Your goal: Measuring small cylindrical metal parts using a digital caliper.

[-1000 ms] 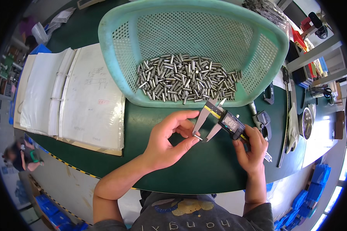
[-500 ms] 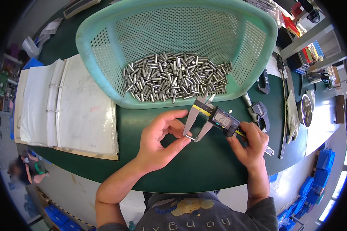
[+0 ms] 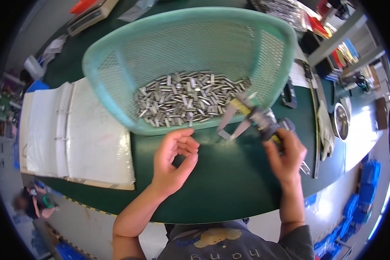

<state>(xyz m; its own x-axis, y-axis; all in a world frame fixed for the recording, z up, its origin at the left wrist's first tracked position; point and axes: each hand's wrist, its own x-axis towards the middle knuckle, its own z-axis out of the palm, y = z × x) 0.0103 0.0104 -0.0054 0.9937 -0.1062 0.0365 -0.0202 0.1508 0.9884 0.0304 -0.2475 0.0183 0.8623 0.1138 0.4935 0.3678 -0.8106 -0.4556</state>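
My right hand (image 3: 285, 154) is closed around the digital caliper (image 3: 263, 121), which is smeared by motion. Its jaws stand partly apart, and a short metal pin (image 3: 224, 134) appears to sit between their tips. My left hand (image 3: 173, 162) hovers over the table's near side, its fingers loosely curved and the thumb apart, with nothing visible in it. Beyond both hands, a green plastic basket (image 3: 110, 102) holds a heap of short shiny metal pins (image 3: 188, 99). The caliper's upper end overlaps the basket's near right rim.
An open ring binder (image 3: 99, 134) with sleeved pages lies left of the basket. Right of it are a micrometer (image 3: 287, 125), another dark measuring tool (image 3: 289, 94), a long ruler (image 3: 317, 138), a white glove (image 3: 325, 130) and a metal bowl (image 3: 341, 122). Someone sits far left.
The caliper has moved up and right with my right hand, carrying the pin in its jaws. My left hand has let go of the pin and drawn left.
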